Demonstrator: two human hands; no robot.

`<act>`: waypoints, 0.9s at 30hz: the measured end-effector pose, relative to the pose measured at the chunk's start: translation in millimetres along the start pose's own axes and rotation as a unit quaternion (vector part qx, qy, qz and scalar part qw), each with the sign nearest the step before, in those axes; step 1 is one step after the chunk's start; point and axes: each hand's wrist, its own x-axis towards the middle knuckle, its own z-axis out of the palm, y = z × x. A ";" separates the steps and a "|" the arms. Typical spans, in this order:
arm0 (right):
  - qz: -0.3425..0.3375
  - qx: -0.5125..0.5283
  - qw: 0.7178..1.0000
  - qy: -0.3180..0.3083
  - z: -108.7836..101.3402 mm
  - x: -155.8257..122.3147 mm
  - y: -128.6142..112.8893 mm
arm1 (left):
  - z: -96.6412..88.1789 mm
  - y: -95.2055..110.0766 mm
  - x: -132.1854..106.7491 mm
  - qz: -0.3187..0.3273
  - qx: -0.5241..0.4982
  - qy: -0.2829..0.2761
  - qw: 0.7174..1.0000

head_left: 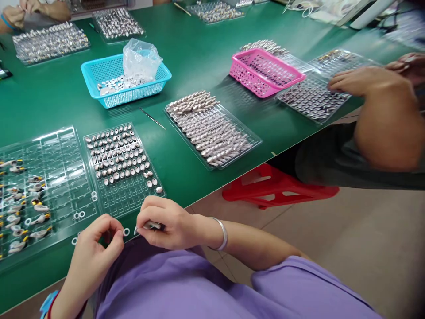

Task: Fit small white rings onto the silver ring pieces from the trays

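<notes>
My left hand (96, 250) is at the table's front edge, thumb and forefinger pinched together. A small white ring (126, 232) shows right beside those fingertips; whether they grip it I cannot tell. Close by on the right, my right hand (169, 221) is closed around a small white-and-dark piece (153, 225), mostly covered by the fingers. Just behind the hands lies a clear tray (128, 192) with rows of small white oval parts with dark openings (116, 155). Left of it, a larger clear tray (66, 177) carries white, black and yellow bird-like figures (40, 219). Several white rings (79, 215) lie around its right side.
Tweezers (152, 118) lie behind the oval parts. A blue basket (126, 91) holds a plastic bag and white pieces. Right are a tray of long whitish parts (219, 137) and a pink basket (262, 71). A co-worker's arm (385, 106) and red stool (279, 188) are farther right.
</notes>
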 end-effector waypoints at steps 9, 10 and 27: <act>0.256 0.106 0.953 0.121 -24.8 -28.8 9.6 | 11.1 2.6 48.4 0.202 0.226 0.102 0.948; 0.283 0.116 0.944 0.122 -27.2 -31.3 9.9 | 16.0 6.6 58.4 0.216 0.236 0.099 0.942; 0.195 0.059 0.971 0.124 -20.4 -14.2 -5.1 | 22.5 15.9 41.9 0.005 -0.123 0.044 0.991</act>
